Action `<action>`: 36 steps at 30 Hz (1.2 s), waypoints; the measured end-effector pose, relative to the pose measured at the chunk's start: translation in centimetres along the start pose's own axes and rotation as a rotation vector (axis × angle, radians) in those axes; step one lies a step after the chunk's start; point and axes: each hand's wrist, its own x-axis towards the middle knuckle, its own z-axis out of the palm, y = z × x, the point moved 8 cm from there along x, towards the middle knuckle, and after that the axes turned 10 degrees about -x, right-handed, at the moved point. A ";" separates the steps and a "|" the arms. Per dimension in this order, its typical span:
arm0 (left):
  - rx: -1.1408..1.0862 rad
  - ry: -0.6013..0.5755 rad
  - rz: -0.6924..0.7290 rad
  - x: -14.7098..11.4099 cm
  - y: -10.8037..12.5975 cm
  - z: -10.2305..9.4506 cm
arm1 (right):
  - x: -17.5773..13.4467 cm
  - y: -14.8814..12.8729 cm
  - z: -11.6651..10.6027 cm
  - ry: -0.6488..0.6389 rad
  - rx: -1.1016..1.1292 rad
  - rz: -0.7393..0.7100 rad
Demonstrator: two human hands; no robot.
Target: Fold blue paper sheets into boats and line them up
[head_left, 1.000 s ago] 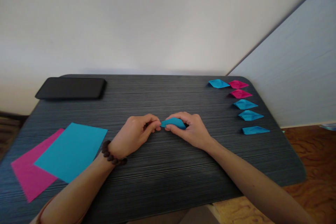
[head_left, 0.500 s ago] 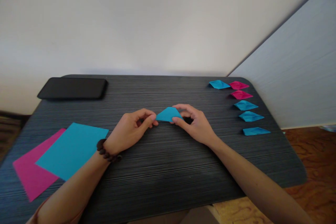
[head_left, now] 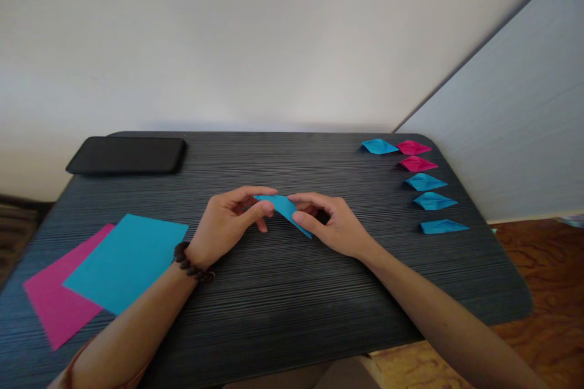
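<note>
Between my hands is a folded piece of blue paper (head_left: 283, 205), tilted with one corner pointing down toward me on the right. My left hand (head_left: 232, 219) pinches its left end between thumb and fingers; a dark beaded bracelet (head_left: 189, 264) circles that wrist. My right hand (head_left: 333, 222) grips the other side, thumb on the near face and fingers behind. The paper's far side is hidden. Left of my left forearm, a flat blue sheet (head_left: 130, 261) partly covers a pink sheet (head_left: 59, 301).
Along the table's right side lie several folded blue paper boats (head_left: 426, 182) and two pink ones (head_left: 417, 163). A black phone-like slab (head_left: 128, 155) rests at the back left. Behind the dark table (head_left: 283, 304) stands a pale wall (head_left: 274, 42).
The folded blue paper has turned, from lying level with its peak up to slanting down at the right. My left fingers have shifted further over its left end.
</note>
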 end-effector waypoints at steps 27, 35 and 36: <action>-0.040 -0.049 0.033 -0.2 0.5 1.1 | 0.0 -0.8 0.1 0.041 -0.128 -0.055; -0.053 -0.047 0.029 -0.2 0.3 1.0 | 0.0 -0.4 0.2 0.001 -0.047 -0.029; -0.048 -0.051 0.037 -0.2 0.4 1.0 | 0.0 -0.4 0.2 -0.001 -0.044 -0.028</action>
